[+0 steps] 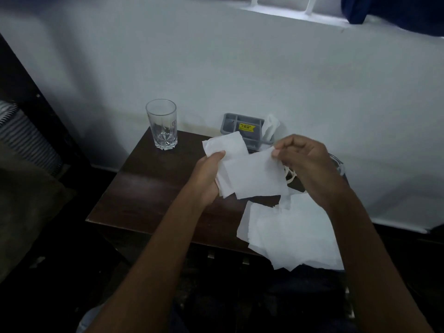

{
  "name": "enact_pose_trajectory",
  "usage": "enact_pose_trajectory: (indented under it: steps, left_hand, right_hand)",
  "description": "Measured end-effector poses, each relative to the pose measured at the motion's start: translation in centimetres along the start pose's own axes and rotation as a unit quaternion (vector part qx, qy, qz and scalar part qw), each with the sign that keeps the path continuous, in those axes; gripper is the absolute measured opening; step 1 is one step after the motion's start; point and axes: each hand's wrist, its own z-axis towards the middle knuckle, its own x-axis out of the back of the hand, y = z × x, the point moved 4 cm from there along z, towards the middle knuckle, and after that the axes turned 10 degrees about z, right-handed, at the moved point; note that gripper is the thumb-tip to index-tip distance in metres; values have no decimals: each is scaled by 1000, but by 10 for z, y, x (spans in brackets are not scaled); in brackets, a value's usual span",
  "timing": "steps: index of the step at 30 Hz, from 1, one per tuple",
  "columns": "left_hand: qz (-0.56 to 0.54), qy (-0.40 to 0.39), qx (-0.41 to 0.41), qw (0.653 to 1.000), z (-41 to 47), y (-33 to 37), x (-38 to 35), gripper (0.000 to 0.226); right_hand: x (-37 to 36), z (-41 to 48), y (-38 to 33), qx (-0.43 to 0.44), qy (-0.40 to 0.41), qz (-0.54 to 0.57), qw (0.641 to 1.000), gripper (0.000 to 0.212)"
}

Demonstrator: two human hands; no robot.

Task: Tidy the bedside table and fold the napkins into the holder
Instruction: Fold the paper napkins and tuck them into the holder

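Above the dark wooden bedside table (149, 188) I hold white paper napkins (249, 174) in both hands. My left hand (207, 179) grips their left edge, thumb on top. My right hand (305, 157) pinches the upper right corner of the front napkin. A loose pile of white napkins (290, 234) lies on the table's near right corner and hangs over the edge. The grey plastic holder (242, 127) with a yellow sticker stands at the back by the wall, with one crumpled napkin (271, 127) stuck in its right end.
An empty cut-glass tumbler (163, 126) stands at the table's back left. A second clear glass object (337, 163) peeks out behind my right hand. A white wall is right behind the table. A bed with striped bedding (21, 133) lies to the left.
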Motion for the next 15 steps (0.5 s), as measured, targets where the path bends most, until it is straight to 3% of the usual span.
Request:
enact_pose_trajectory:
  steps: [3,10,15]
  left_hand:
    - [-27,-67,16,997,-2,-3,-9,34]
    - [-24,-205,25,978,-20,-6,-33,29]
    - [-40,-202,43,978,-24,-10,-39,42]
  right_hand:
    - [0,-2,-15,16,12,28,999,19]
    - [2,3,-7,8,114,53,992,16]
    - [6,5,5,12,159,-13,987,15]
